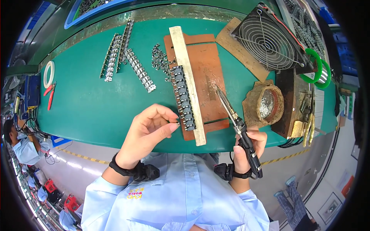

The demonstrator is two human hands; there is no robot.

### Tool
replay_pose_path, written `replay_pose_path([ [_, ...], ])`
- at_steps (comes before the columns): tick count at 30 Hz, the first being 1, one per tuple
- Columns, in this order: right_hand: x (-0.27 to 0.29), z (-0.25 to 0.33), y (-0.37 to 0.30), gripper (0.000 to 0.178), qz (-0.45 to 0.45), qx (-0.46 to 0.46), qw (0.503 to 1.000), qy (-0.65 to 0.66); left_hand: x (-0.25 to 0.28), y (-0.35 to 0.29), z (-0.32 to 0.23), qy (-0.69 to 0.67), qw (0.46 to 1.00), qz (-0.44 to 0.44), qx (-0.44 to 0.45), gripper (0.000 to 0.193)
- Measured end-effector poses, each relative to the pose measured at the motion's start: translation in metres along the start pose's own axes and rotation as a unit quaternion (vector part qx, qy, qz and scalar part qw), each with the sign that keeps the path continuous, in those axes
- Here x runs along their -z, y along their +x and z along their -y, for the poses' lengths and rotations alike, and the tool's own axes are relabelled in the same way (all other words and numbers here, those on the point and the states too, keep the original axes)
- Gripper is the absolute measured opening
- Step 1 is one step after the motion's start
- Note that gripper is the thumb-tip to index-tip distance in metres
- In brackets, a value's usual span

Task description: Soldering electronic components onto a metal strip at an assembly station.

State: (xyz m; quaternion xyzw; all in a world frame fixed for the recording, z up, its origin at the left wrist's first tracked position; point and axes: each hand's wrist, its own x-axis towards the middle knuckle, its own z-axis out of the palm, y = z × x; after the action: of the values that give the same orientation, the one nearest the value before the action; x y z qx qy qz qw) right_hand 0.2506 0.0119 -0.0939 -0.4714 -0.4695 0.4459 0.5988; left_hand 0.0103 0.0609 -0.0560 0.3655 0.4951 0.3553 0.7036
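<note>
My left hand (145, 130) is closed in a pinch on a small metal piece (178, 124), beside the near end of a row of small black switches (182, 92). The switches line the left side of a pale wooden strip (190, 79), which lies across a reddish-brown board (206, 63). My right hand (250, 148) is wrapped round a soldering iron (246, 143). The iron slants up and left, its tip over the right part of the board. Loose small metal pieces (158, 57) lie in a heap left of the strip.
Metal strips of joined parts (140, 71) lie at the back left. Red-handled pliers (50, 96) and a white tape ring (48, 75) are far left. To the right stand a fan (268, 40), a crusty pot (266, 104), a green wire spool (322, 73) and brass-coloured tweezers (309, 127).
</note>
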Motion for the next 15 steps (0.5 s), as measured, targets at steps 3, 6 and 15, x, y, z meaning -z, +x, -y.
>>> replay_pose_path([
  [3,0.0000,-0.0025,0.0015,0.043,0.002,0.001,1.000,0.001,-0.0023,0.0044,0.0039,-0.024,1.000,0.005,0.002,0.013],
  [6,0.0001,-0.0039,0.0032,0.043,0.002,-0.001,1.000,0.008,-0.0022,0.0080,0.0065,-0.032,0.999,0.017,-0.001,0.012],
  [15,-0.0059,-0.0056,-0.0016,0.046,-0.002,-0.009,1.000,0.013,0.0074,0.0088,0.0088,-0.043,0.999,0.027,0.010,0.009],
])
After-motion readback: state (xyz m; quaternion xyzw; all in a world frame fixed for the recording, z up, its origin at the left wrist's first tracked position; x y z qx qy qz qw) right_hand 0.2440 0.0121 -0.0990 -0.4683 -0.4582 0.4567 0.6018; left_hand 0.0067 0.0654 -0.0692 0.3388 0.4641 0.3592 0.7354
